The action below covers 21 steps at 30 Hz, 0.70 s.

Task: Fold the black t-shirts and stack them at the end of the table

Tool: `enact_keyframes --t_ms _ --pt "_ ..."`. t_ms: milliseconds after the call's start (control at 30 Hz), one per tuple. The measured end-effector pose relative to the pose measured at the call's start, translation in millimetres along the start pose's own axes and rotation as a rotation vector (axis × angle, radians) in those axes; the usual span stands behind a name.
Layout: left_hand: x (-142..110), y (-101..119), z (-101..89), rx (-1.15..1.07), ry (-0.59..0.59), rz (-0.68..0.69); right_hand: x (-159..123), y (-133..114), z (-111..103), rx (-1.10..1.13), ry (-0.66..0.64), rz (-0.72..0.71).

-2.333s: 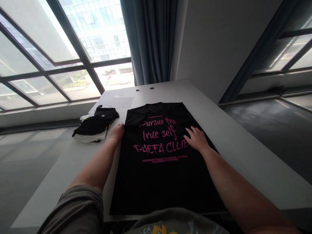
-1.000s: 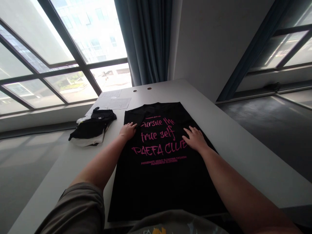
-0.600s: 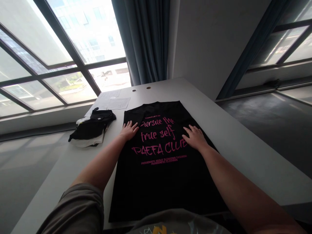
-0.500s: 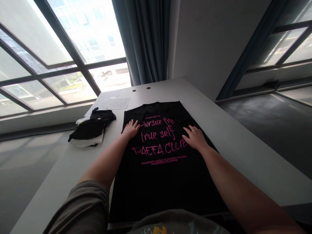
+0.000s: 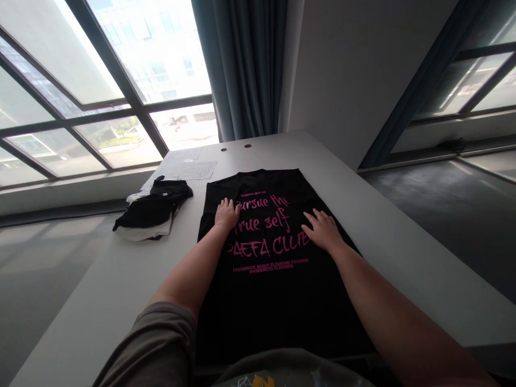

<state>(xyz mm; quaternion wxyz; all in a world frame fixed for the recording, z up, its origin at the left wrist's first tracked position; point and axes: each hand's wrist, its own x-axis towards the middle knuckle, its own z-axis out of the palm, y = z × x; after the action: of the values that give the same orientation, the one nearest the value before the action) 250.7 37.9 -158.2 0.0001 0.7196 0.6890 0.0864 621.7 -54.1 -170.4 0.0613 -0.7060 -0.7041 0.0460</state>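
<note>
- From the head view, which is all I have to go by, a black garment [image 5: 278,306] lies face-of-print up on the white table [image 5: 124,285], its shoulders at the far end and its body running toward the person.
- The left hand [image 5: 228,214] rests on its left side, fingers nearly straight and a little apart, gripping nothing; it covers the start of the pink lettering [image 5: 264,246].
- The right hand [image 5: 321,230] lies on the right side, fingers spread wide, also gripping nothing, at the end of the biggest line.
- Spreading out looks done, I'd judge: the cloth is broad and mostly flat, its side edges fairly straight.
- No sleeves show; whether they are tucked beneath, I can't tell. The near hem is partly hidden by the person's own front.
- What seems left is slight: perhaps some smoothing around the left hand.
- Off to the left, apart from it, sits a pile of clothes [image 5: 149,211], with papers [image 5: 197,170] farther off.
</note>
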Motion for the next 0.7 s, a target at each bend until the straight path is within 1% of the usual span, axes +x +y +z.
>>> enact_keyframes --t_ms 133,200,367,500,600,700 --pt "3.2 20.8 2.3 0.028 -0.052 -0.098 -1.4 -1.4 -2.2 -0.007 -0.007 0.012" --pt "5.2 26.8 3.3 0.033 -0.066 -0.126 -2.0 -1.4 -3.2 -0.014 -0.012 0.012" --pt "4.1 27.0 3.1 0.019 -0.055 -0.111 -1.9 -0.5 -2.5 -0.021 -0.014 0.009" --pt "-0.5 27.7 -2.9 0.021 -0.055 -0.071 -2.1 -1.5 -1.6 -0.017 -0.003 0.013" --pt "-14.2 37.5 -6.5 0.015 -0.039 -0.017 -2.9 -2.2 -1.9 -0.019 -0.006 0.018" --pt "-46.8 53.6 -4.6 -0.023 -0.034 0.110 -3.0 -1.9 -1.4 -0.024 -0.006 0.016"
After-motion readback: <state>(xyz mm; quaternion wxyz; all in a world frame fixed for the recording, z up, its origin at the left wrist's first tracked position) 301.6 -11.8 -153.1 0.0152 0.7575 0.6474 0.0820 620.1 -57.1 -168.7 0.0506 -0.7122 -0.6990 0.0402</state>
